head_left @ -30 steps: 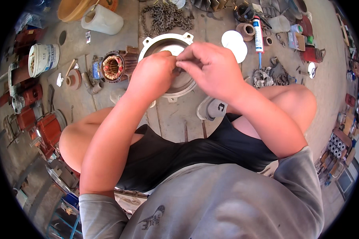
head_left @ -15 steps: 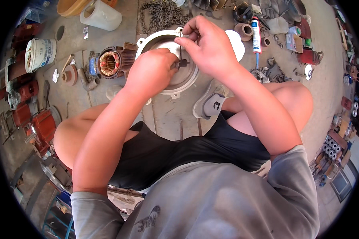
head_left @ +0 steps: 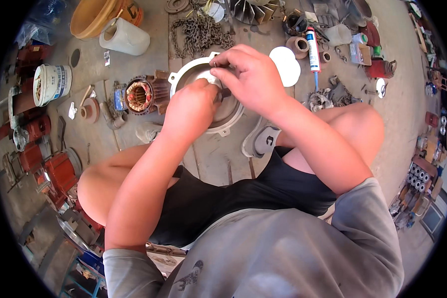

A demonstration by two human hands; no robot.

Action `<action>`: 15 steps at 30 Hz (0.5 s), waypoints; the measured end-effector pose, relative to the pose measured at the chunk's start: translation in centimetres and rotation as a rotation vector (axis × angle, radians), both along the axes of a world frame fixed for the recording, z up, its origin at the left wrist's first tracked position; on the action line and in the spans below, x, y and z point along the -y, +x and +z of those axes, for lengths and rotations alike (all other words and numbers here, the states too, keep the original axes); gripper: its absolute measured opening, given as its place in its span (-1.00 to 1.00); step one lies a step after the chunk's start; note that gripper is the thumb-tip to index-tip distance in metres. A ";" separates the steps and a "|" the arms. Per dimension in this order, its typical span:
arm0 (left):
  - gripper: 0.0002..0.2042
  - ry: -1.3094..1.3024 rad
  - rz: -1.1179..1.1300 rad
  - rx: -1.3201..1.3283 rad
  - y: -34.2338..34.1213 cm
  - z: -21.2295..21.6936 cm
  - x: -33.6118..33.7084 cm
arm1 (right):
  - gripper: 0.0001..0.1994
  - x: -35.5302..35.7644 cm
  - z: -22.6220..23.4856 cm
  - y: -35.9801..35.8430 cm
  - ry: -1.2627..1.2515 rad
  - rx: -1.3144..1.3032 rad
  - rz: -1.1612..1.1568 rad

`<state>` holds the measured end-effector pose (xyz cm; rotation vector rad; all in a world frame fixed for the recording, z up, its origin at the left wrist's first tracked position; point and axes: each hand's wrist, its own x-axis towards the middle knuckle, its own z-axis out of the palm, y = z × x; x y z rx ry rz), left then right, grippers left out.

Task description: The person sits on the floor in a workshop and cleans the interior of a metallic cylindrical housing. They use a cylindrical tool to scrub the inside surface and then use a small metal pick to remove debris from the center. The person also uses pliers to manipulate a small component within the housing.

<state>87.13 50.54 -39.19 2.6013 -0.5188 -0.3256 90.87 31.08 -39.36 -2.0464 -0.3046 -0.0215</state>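
The person squats over a round grey metal cover (head_left: pixel 222 117) lying flat on the concrete floor (head_left: pixel 134 144), and both hands meet just above it. The left hand (head_left: pixel 191 107) is curled into a loose fist over the cover's middle, its fingers drawn together around something I cannot make out. The right hand (head_left: pixel 248 74) hovers over the cover's far rim, thumb and forefinger pinched on a small dark part (head_left: pixel 225 92) that pokes out toward the left hand; the two hands touch there.

Left of the cover, just beside it, stands a motor stator (head_left: pixel 140 95) with copper windings showing in its open end. Farther left of the cover sits a white plastic bucket (head_left: pixel 52 83). Beyond the cover, a heap of chain (head_left: pixel 196 34) lies on the floor, and a white pipe piece (head_left: pixel 124 37) rests to the chain's left. Right of the cover, partly behind the right hand, lies a white disc (head_left: pixel 287 65), and past that a sealant tube (head_left: pixel 311 49) with a red cap. Near the cover's close edge, a grey shoe (head_left: pixel 260 141) is planted on the floor.
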 end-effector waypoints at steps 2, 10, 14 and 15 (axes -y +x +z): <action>-0.74 0.003 0.007 0.010 0.2 0.2 0.2 | -0.84 -0.1 -0.1 -0.1 0.043 0.013 -0.010; -0.76 0.029 0.014 -0.020 0.4 0.0 0.2 | -0.87 -0.6 -0.4 -0.5 -0.111 0.196 0.006; -0.75 0.007 0.042 -0.021 0.2 0.1 0.2 | -0.85 -0.5 0.0 -0.7 -0.117 0.152 0.017; -0.79 0.008 0.041 -0.021 0.1 0.1 0.3 | -0.85 -0.4 -0.1 -0.9 -0.137 0.200 0.033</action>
